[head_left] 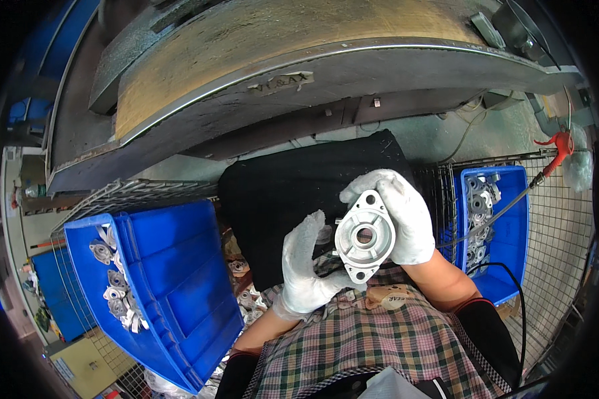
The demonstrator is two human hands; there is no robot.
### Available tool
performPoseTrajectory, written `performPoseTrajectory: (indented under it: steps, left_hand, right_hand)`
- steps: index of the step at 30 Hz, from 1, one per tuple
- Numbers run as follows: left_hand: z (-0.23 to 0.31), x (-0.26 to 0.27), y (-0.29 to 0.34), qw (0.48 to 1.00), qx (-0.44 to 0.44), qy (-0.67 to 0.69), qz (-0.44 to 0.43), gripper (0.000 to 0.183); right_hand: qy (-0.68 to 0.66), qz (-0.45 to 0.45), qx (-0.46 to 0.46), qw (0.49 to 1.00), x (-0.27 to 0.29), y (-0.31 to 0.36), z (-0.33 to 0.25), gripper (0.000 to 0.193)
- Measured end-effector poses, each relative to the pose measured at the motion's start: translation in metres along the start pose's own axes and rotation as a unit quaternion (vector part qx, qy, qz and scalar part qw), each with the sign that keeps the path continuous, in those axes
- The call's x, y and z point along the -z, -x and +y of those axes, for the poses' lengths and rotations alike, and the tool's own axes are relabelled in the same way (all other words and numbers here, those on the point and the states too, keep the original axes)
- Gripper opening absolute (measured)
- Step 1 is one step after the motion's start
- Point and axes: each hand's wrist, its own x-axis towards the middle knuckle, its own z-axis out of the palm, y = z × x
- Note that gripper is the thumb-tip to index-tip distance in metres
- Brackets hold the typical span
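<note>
Forearms angle in from the lower frame, both hands raised mid-frame. Right hand (409,223), white-gloved, grasps silver metal casting (366,252) by its right edge. Left hand (303,274), gloved, spread wide, thumb up; can't tell if its fingers touch the lower end. Casting right of center, between the hands.

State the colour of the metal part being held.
The metal part is silvery grey, seen best in the head view.
</note>
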Motion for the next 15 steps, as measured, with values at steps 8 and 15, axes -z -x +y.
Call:
performPoseTrajectory:
  steps: [8,15]
  left_hand:
    - [-0.012,0.002,0.003,0.987,0.042,0.128,-0.085,0.121]
    - [0.002,-0.002,-0.003,0.887,0.151,0.435,-0.027,0.1]
  right_hand:
    - [0.061,0.01,0.008,0.998,-0.004,0.003,-0.006,0.027]
    - [0.018,0.012,0.051,0.998,-0.003,0.004,0.001,0.025]
